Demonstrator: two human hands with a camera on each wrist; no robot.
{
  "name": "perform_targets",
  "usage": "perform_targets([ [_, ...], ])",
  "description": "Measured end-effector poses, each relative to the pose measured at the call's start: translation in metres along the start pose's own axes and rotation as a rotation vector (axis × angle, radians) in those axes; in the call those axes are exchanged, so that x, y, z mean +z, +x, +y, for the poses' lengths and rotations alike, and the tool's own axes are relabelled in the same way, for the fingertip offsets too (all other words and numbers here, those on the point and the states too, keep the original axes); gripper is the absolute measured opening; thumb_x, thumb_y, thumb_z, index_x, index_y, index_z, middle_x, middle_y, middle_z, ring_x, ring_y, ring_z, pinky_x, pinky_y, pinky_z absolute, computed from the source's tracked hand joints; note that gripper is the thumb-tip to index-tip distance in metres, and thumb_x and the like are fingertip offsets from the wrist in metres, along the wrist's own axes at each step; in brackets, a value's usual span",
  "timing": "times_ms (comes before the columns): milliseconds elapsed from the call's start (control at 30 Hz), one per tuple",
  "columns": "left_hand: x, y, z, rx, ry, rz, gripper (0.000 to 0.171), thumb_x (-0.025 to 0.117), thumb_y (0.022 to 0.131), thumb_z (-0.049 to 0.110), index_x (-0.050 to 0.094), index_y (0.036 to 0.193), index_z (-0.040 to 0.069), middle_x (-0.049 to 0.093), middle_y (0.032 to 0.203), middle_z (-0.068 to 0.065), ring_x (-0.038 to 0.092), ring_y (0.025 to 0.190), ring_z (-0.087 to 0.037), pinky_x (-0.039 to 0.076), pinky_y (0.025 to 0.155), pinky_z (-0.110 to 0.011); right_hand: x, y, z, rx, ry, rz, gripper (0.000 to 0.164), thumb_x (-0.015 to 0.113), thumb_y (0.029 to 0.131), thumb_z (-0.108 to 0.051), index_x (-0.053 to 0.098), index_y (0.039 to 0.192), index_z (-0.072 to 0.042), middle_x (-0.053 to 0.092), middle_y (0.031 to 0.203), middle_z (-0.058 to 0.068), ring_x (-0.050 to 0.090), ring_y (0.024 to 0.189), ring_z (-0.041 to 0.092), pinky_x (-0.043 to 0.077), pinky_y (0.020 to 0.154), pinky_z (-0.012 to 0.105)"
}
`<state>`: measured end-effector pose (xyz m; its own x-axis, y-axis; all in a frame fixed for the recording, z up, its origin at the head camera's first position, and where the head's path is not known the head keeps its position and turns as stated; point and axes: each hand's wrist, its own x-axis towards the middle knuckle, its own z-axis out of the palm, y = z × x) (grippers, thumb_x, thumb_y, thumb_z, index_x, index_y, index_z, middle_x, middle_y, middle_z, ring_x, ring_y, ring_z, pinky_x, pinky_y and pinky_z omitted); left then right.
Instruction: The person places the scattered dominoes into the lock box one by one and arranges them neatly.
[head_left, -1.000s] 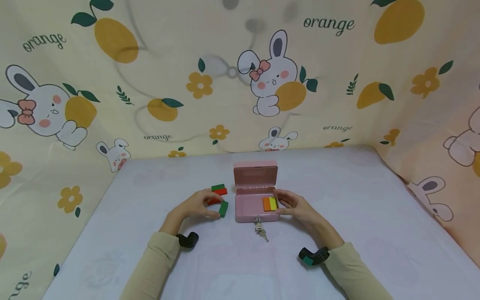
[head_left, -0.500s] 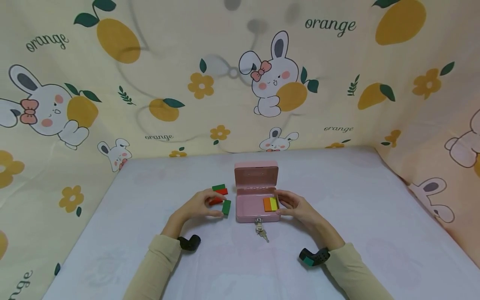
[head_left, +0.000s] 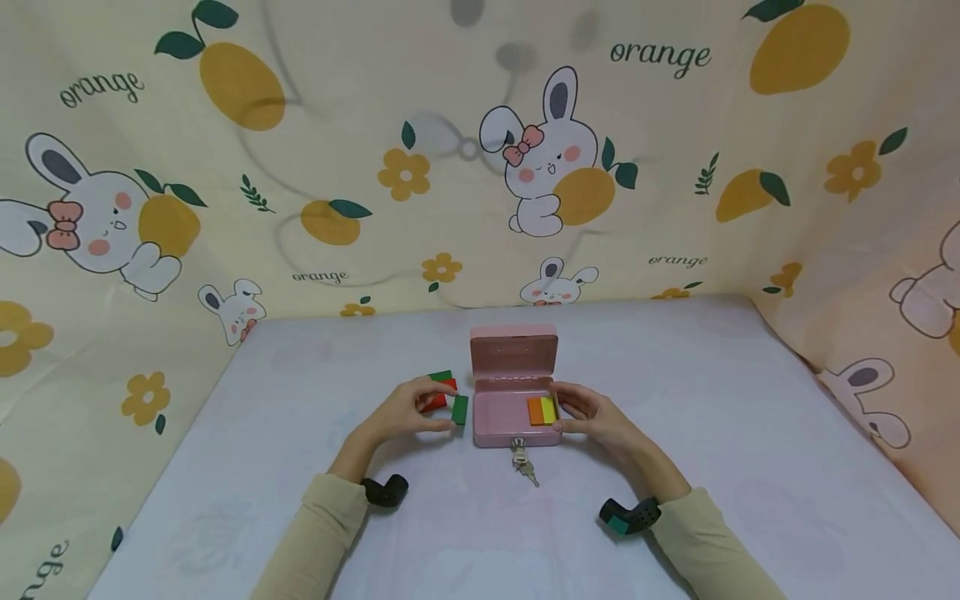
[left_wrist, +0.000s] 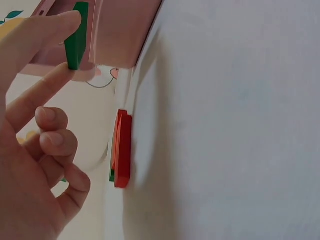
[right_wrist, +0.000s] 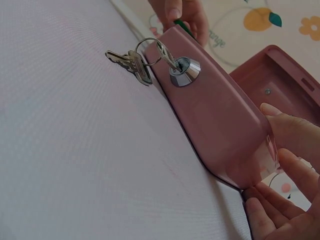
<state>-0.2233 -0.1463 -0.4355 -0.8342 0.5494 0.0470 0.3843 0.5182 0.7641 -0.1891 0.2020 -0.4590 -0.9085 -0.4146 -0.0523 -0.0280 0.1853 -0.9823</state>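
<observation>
My left hand [head_left: 401, 410] pinches a green block [head_left: 460, 410] between thumb and index finger, close to the left side of a pink cash box [head_left: 495, 439]. In the left wrist view the block [left_wrist: 75, 45] is upright above the table, the other fingers curled under it. The box lid [head_left: 513, 354] is raised at the back. Inside, against the right wall, lie an orange block [head_left: 535, 412] and a yellow block [head_left: 549, 410]. With thumb at the rim and fingers along the outer side, my right hand [head_left: 596, 412] grips the box's right end.
Keys [right_wrist: 131, 64] hang on a ring from the lock [right_wrist: 185, 72] at the box's front. Left of the box, partly behind my left hand, lie red blocks [left_wrist: 123, 152] and another green block [head_left: 440, 376]. A printed cloth [head_left: 330, 150] rises behind the white table [head_left: 465, 533].
My left hand has moved right with the green block, from beside the red blocks to near the box's left wall. The right hand stays at the box.
</observation>
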Motion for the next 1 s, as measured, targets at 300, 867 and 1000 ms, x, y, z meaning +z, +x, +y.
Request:
perform_targets([
  [300,0.007,0.002,0.004,0.017,-0.006,0.03,0.042,0.08,0.077,0.019,0.066,0.116,0.01,0.048,0.083,-0.012,0.042,0.078,-0.015,0.035,0.067,-0.02,0.0,0.0,0.001,-0.005,-0.009,-0.006,0.071,0.069,0.087,-0.012,0.032,0.146,0.005,0.029,0.154,0.028,0.025,0.145,0.045,0.028,0.113,0.04],
  [867,0.018,0.008,0.016,0.039,-0.02,0.086,0.045,0.081,0.076,0.019,0.066,0.117,0.009,0.047,0.079,-0.014,0.041,0.073,-0.015,0.033,0.066,-0.019,0.0,0.0,0.001,-0.005,-0.005,-0.008,0.071,0.07,0.087,-0.012,0.033,0.145,0.005,0.029,0.154,0.028,0.025,0.145,0.045,0.028,0.113,0.04],
  [1000,0.02,0.01,0.018,0.073,-0.03,0.098,0.045,0.082,0.075,0.019,0.067,0.116,0.008,0.046,0.078,-0.015,0.039,0.069,-0.013,0.032,0.064,-0.018,0.0,0.0,0.001,0.001,-0.002,-0.007,0.072,0.07,0.087,-0.013,0.032,0.146,0.005,0.029,0.154,0.028,0.025,0.145,0.046,0.028,0.112,0.04],
])
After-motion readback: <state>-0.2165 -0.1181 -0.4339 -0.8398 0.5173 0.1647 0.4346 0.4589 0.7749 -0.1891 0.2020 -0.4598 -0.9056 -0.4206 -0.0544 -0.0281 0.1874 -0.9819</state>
